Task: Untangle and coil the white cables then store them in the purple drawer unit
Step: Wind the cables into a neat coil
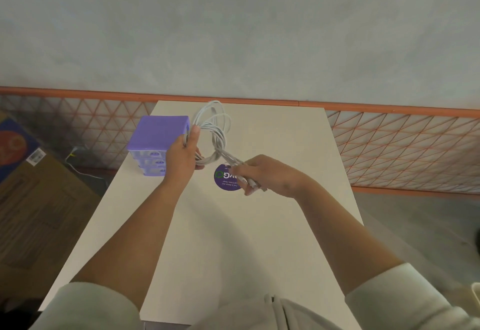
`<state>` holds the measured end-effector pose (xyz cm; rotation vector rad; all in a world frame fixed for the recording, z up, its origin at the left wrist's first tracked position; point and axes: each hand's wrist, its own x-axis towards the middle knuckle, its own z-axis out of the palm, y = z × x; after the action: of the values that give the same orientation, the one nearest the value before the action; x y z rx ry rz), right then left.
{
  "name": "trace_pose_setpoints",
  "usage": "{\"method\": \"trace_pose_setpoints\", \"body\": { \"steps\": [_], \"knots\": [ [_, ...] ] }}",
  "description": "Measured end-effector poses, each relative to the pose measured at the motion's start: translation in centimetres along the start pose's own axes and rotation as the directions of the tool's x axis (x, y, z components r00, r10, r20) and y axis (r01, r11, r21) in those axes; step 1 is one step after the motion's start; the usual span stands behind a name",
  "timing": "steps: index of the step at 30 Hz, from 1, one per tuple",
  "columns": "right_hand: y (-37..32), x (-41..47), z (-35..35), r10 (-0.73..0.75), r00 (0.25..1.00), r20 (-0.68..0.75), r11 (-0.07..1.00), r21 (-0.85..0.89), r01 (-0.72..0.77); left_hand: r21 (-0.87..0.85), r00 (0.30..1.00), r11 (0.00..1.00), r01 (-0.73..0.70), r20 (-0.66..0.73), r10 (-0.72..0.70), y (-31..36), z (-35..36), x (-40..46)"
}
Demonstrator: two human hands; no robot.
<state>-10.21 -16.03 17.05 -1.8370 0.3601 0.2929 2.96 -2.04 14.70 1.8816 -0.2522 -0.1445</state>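
Note:
A bundle of white cables [217,132] is looped into a rough coil, held up above the white table [233,238]. My left hand [185,153] grips the left side of the loops, thumb up along the strands. My right hand [262,175] holds the gathered cable ends, which run down from the coil across its fingers. The purple drawer unit [155,140] stands on the table's far left, just left of my left hand. Its three drawer fronts face me and look closed.
A round purple sticker [225,179] lies on the table under the cables. Cardboard boxes [33,199] stand on the floor to the left, with a white cord [78,168] beside them. An orange lattice fence [402,148] runs behind the table.

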Motion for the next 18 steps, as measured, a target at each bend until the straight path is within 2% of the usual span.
{"method": "trace_pose_setpoints", "body": {
  "steps": [4,8,10,11,12,14,16,18],
  "knots": [
    [1.7,0.0,0.2,0.086,0.995,0.040,0.963,-0.258,-0.073,-0.018,0.998,0.998,-0.052,-0.046,0.051,0.7,-0.7,0.6],
    [3.1,1.3,1.0,0.210,0.978,-0.011,0.860,-0.473,-0.190,-0.038,0.993,0.993,-0.113,0.026,0.114,0.8,-0.1,0.2],
    [3.2,2.2,1.3,0.183,0.979,-0.091,0.804,-0.560,-0.203,-0.020,0.987,0.989,-0.148,0.066,0.149,0.3,0.4,0.0],
    [3.0,2.5,1.4,0.135,0.983,-0.126,0.820,-0.543,-0.182,0.000,0.982,0.985,-0.170,0.083,0.169,0.1,0.6,0.0],
    [2.8,2.9,1.5,0.088,0.985,-0.150,0.884,-0.444,-0.147,0.025,0.976,0.980,-0.195,0.100,0.192,-0.1,0.8,-0.1],
    [1.9,3.3,1.3,0.055,0.985,-0.162,0.995,-0.075,-0.068,0.061,0.966,0.971,-0.233,0.132,0.224,-0.4,1.1,-0.3],
    [1.0,3.4,1.1,0.068,0.992,-0.109,0.971,0.237,-0.040,0.046,0.963,0.973,-0.227,0.157,0.218,-0.3,1.4,-0.4],
    [0.5,3.3,0.9,0.129,0.987,-0.100,0.932,0.352,-0.087,0.036,0.964,0.979,-0.198,0.187,0.189,-0.2,1.6,-0.4]
  ]
}}
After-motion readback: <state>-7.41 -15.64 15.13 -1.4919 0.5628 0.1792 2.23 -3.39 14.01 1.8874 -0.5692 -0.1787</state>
